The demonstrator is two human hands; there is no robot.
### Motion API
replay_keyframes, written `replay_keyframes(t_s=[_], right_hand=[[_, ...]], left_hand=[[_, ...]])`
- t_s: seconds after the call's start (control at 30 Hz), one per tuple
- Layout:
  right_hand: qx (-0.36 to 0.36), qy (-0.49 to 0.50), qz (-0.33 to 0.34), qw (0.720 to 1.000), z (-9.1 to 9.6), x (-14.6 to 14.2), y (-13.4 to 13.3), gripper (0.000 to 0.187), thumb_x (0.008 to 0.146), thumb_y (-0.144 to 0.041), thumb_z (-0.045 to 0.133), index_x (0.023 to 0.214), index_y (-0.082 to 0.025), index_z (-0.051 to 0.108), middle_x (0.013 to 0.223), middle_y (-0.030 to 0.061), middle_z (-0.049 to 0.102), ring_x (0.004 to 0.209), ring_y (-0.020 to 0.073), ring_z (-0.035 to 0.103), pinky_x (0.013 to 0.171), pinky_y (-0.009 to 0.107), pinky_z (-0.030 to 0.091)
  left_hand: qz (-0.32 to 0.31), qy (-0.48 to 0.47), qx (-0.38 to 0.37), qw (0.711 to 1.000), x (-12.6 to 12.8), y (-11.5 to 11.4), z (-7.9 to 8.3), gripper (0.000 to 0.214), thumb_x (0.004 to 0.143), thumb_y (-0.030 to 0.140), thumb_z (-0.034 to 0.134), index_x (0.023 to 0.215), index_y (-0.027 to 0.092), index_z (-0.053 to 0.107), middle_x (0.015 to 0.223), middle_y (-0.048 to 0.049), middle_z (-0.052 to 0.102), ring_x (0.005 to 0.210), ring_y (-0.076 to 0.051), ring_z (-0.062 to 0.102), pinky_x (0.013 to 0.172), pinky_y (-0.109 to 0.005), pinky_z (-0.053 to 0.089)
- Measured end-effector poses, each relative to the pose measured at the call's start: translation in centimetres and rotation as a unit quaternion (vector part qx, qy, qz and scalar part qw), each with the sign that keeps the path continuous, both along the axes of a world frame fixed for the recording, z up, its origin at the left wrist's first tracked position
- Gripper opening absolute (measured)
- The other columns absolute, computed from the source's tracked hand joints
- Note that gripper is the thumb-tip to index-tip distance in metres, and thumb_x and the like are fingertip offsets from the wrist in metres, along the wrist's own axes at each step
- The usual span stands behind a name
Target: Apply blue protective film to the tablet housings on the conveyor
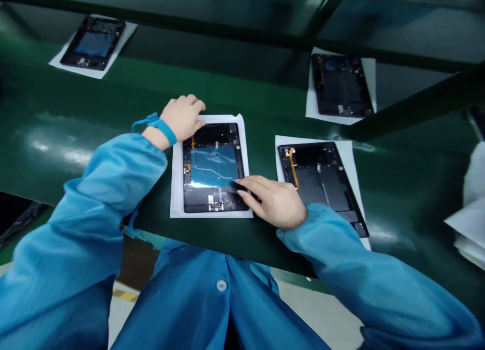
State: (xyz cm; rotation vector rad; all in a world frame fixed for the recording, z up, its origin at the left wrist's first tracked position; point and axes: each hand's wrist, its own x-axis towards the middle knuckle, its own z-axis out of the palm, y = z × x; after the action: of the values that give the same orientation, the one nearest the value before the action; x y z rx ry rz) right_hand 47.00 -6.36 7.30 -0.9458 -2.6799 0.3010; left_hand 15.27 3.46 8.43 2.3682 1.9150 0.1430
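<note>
An opened tablet housing [231, 201] lies on a white sheet [179, 193] in front of me, with a blue film-faced battery [214, 165] in its middle. An orange flex cable shows along its left side. My left hand [182, 117] rests at the top left corner of this housing, fingers loosely bent and thumb apart from them. My right hand [275, 201] pinches a small dark piece [235, 185] over the battery's lower right corner; blur hides its exact kind. A thin white line runs across the blue film.
A second opened tablet [326, 181] with an orange flex cable lies to the right on white paper. Further tablets lie at the back left [93, 44] and back right [341, 85]. A dark frame bar [413, 105] slants across the right; white sheets [472, 208] sit at the right edge.
</note>
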Motion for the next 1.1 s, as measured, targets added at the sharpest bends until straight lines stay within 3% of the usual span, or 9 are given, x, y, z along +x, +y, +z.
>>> replay_keyframes(t_s=[0.13,0.3,0.43,0.57,0.67,0.73,0.8,0.93,1.1], right_hand=[[-0.052,0.081,-0.128,0.987,-3.2,-4.9,0.8,0.032,0.101,-0.032,0.053,0.126,-0.017,0.066,0.119,0.0131,0.073,0.089,0.0224,0.075,0.072,0.034,0.060],[-0.175,0.126,-0.151,0.965,-4.9,-8.2,1.3,0.040,0.094,-0.025,0.058,0.132,-0.015,0.060,0.121,0.0159,0.067,0.073,0.0192,0.069,0.077,0.038,0.061],[-0.235,0.166,-0.181,0.941,-4.7,-8.1,2.2,0.041,0.091,-0.029,0.061,0.129,-0.015,0.062,0.114,0.0125,0.068,0.061,0.0143,0.063,0.080,0.039,0.058],[-0.280,0.180,-0.144,0.932,-4.8,-9.4,4.5,0.025,0.095,-0.038,0.055,0.095,-0.019,0.070,0.078,0.0023,0.068,0.062,0.0162,0.063,0.068,0.031,0.052],[-0.258,0.185,-0.165,0.934,-4.9,-12.0,8.8,0.029,0.099,-0.038,0.049,0.098,-0.018,0.070,0.079,0.0022,0.071,0.074,0.0175,0.067,0.071,0.029,0.051],[-0.231,0.183,-0.201,0.934,-4.7,-14.2,13.2,0.030,0.101,-0.036,0.048,0.101,-0.017,0.070,0.088,0.0042,0.073,0.082,0.0182,0.068,0.078,0.029,0.051],[-0.206,0.169,-0.243,0.933,-4.3,-16.5,18.6,0.030,0.102,-0.035,0.047,0.099,-0.017,0.071,0.093,0.0056,0.074,0.090,0.0194,0.068,0.085,0.031,0.051],[-0.195,0.107,-0.318,0.922,-3.6,-20.0,27.9,0.028,0.102,-0.041,0.058,0.109,-0.016,0.069,0.109,0.0074,0.071,0.100,0.0193,0.068,0.093,0.041,0.055],[-0.181,0.019,-0.366,0.912,-3.9,-17.9,31.6,0.036,0.100,-0.045,0.061,0.123,-0.017,0.066,0.124,0.0094,0.068,0.108,0.0211,0.067,0.095,0.044,0.057]], left_hand=[[-0.022,0.055,-0.026,0.998,-3.0,2.3,-2.2,0.041,0.102,0.041,0.045,0.127,0.012,0.059,0.121,-0.0189,0.065,0.112,-0.033,0.063,0.093,-0.045,0.052],[-0.086,0.076,-0.035,0.993,-7.8,0.4,-2.7,0.029,0.104,0.036,0.038,0.095,0.020,0.061,0.098,-0.0100,0.068,0.087,-0.023,0.065,0.074,-0.033,0.048],[-0.101,0.082,0.004,0.992,-8.8,-1.0,-1.0,0.032,0.105,0.036,0.033,0.091,0.022,0.059,0.096,-0.0093,0.066,0.088,-0.024,0.064,0.070,-0.033,0.046],[-0.038,0.115,0.085,0.989,-9.6,-0.5,2.5,0.031,0.105,0.034,0.035,0.097,0.022,0.063,0.099,-0.0108,0.064,0.095,-0.028,0.064,0.071,-0.035,0.047],[0.051,0.053,0.183,0.980,-10.8,0.9,4.8,0.030,0.104,0.041,0.046,0.110,0.018,0.064,0.109,-0.0128,0.063,0.109,-0.032,0.061,0.095,-0.045,0.049],[0.110,-0.024,0.277,0.954,-11.9,1.6,5.0,0.041,0.102,0.046,0.052,0.126,0.014,0.059,0.124,-0.0154,0.059,0.121,-0.033,0.056,0.109,-0.052,0.042],[0.126,-0.067,0.326,0.934,-12.9,1.9,3.7,0.051,0.102,0.047,0.050,0.137,0.010,0.053,0.136,-0.0184,0.054,0.129,-0.034,0.051,0.113,-0.052,0.039],[0.049,-0.062,0.243,0.967,-14.0,1.3,-2.0,0.053,0.101,0.049,0.044,0.133,0.009,0.057,0.130,-0.0201,0.061,0.122,-0.036,0.056,0.104,-0.048,0.045],[-0.003,-0.073,0.154,0.985,-14.2,0.6,-7.2,0.053,0.102,0.053,0.040,0.129,0.011,0.059,0.124,-0.0183,0.066,0.117,-0.035,0.059,0.100,-0.048,0.047]])
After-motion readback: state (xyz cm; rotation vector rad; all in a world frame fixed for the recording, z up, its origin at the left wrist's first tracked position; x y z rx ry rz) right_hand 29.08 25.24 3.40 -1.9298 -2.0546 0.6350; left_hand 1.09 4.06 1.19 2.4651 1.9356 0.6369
